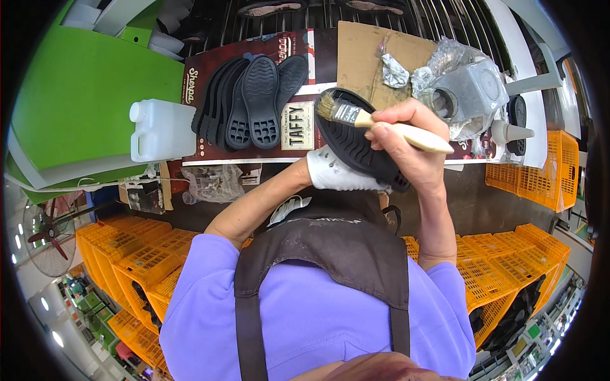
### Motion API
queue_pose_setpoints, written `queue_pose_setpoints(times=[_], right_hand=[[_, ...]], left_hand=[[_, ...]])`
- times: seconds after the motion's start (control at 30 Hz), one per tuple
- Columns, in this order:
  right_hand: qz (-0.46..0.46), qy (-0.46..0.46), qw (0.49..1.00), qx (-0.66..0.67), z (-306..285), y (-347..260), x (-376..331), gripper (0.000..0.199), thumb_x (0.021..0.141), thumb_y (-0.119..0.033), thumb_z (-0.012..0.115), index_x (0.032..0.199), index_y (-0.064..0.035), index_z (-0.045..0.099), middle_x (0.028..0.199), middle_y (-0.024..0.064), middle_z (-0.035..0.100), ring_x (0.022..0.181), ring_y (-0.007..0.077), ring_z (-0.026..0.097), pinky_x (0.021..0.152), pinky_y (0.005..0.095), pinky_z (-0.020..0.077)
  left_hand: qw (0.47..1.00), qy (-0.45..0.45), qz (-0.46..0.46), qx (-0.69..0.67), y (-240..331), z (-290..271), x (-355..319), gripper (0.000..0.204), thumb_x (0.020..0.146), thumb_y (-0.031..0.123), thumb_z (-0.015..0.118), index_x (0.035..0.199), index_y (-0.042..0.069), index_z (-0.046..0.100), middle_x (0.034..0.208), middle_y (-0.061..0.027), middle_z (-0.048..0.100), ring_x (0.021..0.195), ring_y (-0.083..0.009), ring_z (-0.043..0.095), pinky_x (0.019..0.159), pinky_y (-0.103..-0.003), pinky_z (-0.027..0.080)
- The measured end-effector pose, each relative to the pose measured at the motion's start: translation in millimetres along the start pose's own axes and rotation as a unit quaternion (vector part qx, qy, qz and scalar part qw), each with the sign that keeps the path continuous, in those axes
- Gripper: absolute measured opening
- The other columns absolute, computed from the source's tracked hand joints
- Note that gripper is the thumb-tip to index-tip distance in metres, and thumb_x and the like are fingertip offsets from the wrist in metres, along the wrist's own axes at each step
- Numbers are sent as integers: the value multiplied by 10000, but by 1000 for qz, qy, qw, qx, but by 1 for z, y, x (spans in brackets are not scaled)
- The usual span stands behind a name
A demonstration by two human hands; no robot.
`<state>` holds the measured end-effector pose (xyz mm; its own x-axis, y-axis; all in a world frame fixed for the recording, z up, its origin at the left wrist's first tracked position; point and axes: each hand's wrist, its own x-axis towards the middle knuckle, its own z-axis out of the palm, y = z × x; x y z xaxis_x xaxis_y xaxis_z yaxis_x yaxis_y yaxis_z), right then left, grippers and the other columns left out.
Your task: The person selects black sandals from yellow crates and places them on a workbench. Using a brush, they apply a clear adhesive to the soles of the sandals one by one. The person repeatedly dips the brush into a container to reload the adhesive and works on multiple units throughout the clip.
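A black shoe sole (pixel 348 143) is held up at the table's front edge by my left hand (pixel 337 171), which wears a white glove and grips it from beneath; most of its fingers are hidden under the sole. Bare and closed, my right hand (pixel 413 136) grasps the pale handle of a paintbrush (pixel 347 113). The brush's bristles are over the sole's far left end; whether they touch it I cannot tell. To the left, several more black soles (pixel 260 101) lie side by side on a printed cardboard sheet (pixel 216 60).
A white plastic jug (pixel 166 130) stands at the left, beside a green surface (pixel 101 95). Rightward are a clear container (pixel 473 89) on crumpled plastic, a white nozzle bottle (pixel 511 132) and brown cardboard (pixel 362 54). Orange crates (pixel 534 168) flank me; metal rollers (pixel 445 25) run behind.
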<state>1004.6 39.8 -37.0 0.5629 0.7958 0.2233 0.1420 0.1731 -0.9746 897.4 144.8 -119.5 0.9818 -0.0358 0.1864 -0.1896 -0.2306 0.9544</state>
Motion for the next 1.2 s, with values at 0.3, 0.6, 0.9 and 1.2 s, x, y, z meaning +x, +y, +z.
queue_pose_setpoints(times=[0.3,0.6,0.9,1.2], right_hand=[[24,-33,999,24,-22,16,22,114,817,-90,649,843,14,609,709,54,629,591,64,574,530,175,470],[35,10,998,46,-26,26,24,125,826,-89,635,857,29,607,697,72,626,579,74,567,523,182,461],[51,-17,998,40,-10,21,6,141,825,-88,637,860,48,621,718,66,627,588,68,573,524,177,464],[96,-26,993,70,5,11,-13,122,811,-60,644,866,46,618,748,56,616,625,68,570,543,183,456]], left_hand=[[982,-119,-78,-126,10,-28,-17,356,776,257,686,1015,18,576,956,-84,598,903,-182,552,796,-321,452],[875,68,-187,-441,10,-26,-40,753,760,428,650,1283,-30,361,1093,-186,563,969,-270,580,852,-386,471],[768,68,-98,-629,-4,-23,-49,494,957,358,335,1296,0,372,1216,-148,507,1049,-249,548,928,-371,432],[747,183,-131,-626,-7,-21,-42,581,935,505,247,1266,58,417,1214,-164,501,1030,-278,551,861,-410,481]])
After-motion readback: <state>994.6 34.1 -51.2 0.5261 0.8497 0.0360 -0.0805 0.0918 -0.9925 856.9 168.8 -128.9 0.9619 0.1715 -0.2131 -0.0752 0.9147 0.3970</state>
